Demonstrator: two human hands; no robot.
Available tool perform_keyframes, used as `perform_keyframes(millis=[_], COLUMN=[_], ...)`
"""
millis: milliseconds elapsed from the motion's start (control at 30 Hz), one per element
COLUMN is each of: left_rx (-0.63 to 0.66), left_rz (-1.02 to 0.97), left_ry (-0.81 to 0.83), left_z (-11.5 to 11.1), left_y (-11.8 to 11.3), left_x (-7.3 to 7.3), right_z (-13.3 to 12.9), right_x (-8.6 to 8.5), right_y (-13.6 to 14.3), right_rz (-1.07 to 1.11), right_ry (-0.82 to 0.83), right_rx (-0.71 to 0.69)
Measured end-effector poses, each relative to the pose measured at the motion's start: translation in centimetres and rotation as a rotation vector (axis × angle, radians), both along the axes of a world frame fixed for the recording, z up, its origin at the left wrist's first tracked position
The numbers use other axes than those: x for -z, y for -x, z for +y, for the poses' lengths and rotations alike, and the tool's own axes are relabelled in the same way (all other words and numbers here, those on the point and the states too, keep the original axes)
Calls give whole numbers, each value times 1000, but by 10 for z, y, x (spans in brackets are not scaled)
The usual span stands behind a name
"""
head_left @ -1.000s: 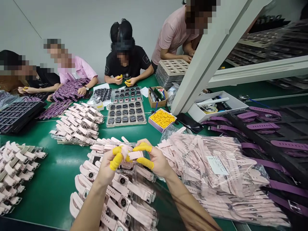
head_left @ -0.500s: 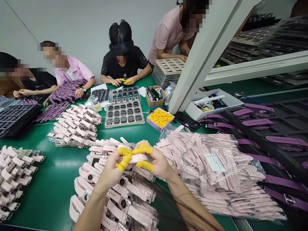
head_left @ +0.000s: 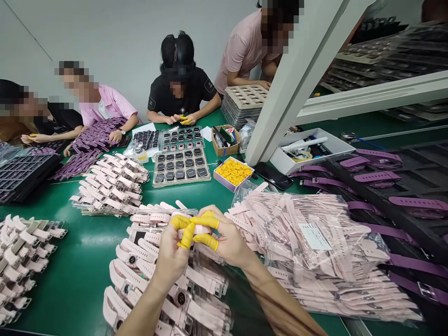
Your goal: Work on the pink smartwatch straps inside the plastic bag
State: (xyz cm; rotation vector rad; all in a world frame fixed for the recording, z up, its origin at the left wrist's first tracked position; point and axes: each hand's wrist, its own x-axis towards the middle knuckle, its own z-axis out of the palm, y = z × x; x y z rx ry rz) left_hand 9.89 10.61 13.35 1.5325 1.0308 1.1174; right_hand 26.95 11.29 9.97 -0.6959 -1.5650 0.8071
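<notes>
Between my two hands is a pale pink watch strap (head_left: 200,229), partly hidden by the fingers. My left hand (head_left: 175,245), with yellow finger cots on thumb and forefinger, pinches its left part. My right hand (head_left: 226,238), also in yellow finger cots, grips the right part, its thumb and fingers closed round it. The fingertips of both hands meet at the strap. Under and in front of the hands lie rows of watches with pink straps (head_left: 206,280) in clear trays, some with round sensor backs showing.
Right of my hands lies a heap of bagged pink straps (head_left: 297,233), then purple straps (head_left: 416,204) on black trays. Ahead are a box of yellow finger cots (head_left: 234,172), a tray of dark watch faces (head_left: 182,182) and a slanted white post (head_left: 297,79). Several co-workers sit or stand beyond.
My left hand has shifted a little right and its thumb has moved up against the right fingers. The strap is turned and more covered by the fingers.
</notes>
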Motion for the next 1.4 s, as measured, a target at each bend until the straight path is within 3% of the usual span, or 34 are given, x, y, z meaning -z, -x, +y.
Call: perform_keyframes(millis=[100,300,533,667,1033,1267,1400], left_rx=[24,106,140,115,403,412,335], left_rz=[-45,-10,120,74,-321,-261,-288], left_ry=[46,80,-55,-46,321,344,304], left_z=[4,12,7,7,15,9,10], left_y=[2,14,12,13,21,26,24], left_x=[3,4,1,2,1,7,3], right_z=[-1,5,4,2,0,-3,-3], right_x=[-1,10,3,-1,-3,-4,-2], right_y=[-4,-12,-11,-10,-14,-3,-1], right_rz=[-37,99,-5,-106,99,120,77], right_ry=[-1,196,-39,-124,-44,-90,-92], right_rx=[9,-111,-54,-1,-218,-244,-242])
